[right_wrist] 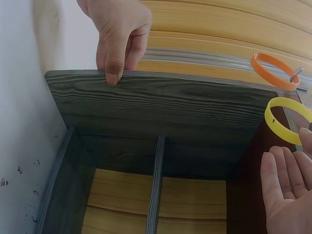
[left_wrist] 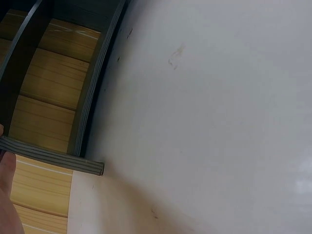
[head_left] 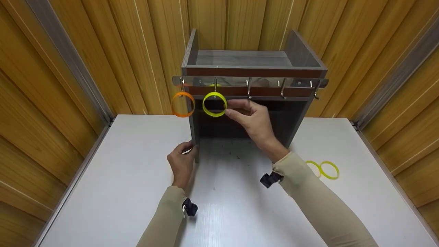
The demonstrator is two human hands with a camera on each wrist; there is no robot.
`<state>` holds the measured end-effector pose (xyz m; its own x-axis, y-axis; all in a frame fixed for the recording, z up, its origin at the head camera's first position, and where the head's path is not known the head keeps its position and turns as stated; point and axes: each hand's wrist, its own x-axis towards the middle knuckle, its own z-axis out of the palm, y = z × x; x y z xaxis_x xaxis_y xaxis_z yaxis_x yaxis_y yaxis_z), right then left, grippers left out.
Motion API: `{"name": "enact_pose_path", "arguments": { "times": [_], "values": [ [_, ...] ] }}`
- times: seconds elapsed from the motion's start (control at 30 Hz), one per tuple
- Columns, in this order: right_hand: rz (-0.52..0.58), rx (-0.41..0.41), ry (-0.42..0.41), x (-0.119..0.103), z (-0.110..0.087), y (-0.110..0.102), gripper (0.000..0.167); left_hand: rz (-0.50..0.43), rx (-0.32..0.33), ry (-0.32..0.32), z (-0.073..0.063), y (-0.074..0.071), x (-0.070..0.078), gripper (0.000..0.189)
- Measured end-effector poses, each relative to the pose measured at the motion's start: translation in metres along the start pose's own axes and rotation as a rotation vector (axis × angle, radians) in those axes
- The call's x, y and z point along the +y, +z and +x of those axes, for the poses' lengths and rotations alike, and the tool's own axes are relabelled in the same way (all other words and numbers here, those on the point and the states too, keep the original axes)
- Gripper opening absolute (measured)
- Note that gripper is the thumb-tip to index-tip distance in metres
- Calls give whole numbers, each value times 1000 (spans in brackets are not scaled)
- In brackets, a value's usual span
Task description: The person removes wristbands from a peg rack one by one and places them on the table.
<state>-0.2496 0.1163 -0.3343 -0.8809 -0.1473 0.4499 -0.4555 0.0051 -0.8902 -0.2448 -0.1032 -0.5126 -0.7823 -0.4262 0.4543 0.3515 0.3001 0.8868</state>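
Note:
A yellow ring (head_left: 215, 115) is at the second hook from the left on a metal hook rail (head_left: 233, 82), with the hook's tip inside its loop. My right hand (head_left: 255, 121) pinches the ring's right edge between thumb and index finger. In the right wrist view the other fingers (right_wrist: 280, 170) extend below the ring. An orange ring (head_left: 182, 115) hangs from the leftmost hook. Lower left, my left hand (head_left: 181, 164) grips the front edge of the left side panel of a grey wooden shelf unit (head_left: 193, 130); in the right wrist view its thumb lies against the panel.
Two more yellow rings (head_left: 330, 177) lie side by side on the white table (head_left: 120, 171), right of the shelf. Three further hooks (head_left: 283, 91) on the rail carry no ring. Wood-patterned walls (head_left: 236, 24) enclose the back and sides.

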Motion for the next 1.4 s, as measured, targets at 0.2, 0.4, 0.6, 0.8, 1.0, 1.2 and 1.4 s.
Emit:
{"name": "enact_pose_path", "arguments": {
  "times": [0.2, 0.4, 0.6, 0.8, 1.0, 1.2, 1.4],
  "values": [
    [8, 2, -5, -1, 2, 5, 25, 1, -3, -20, 1, 0, 2, 15],
    [0, 26, -14, -1, 1, 9, 21, 14, 1, -33, 2, 0, 3, 15],
    [27, 68, -50, -3, 0, 11, 21, 14, 0, -26, 1, 0, 2, 15],
    [80, 92, -60, -7, -3, 13, 23, 12, -6, -14, 1, -1, 0, 16],
    [102, 101, -78, -10, -7, 14, 23, 1, -14, -30, 1, -1, 2, 16],
    [137, 88, -86, -14, -12, 12, 23, 13, 0, -33, 2, -1, 3, 16],
    [137, 83, -89, -16, -19, 8, 23, 3, 6, -27, 4, -2, 1, 15]
  ]
}}
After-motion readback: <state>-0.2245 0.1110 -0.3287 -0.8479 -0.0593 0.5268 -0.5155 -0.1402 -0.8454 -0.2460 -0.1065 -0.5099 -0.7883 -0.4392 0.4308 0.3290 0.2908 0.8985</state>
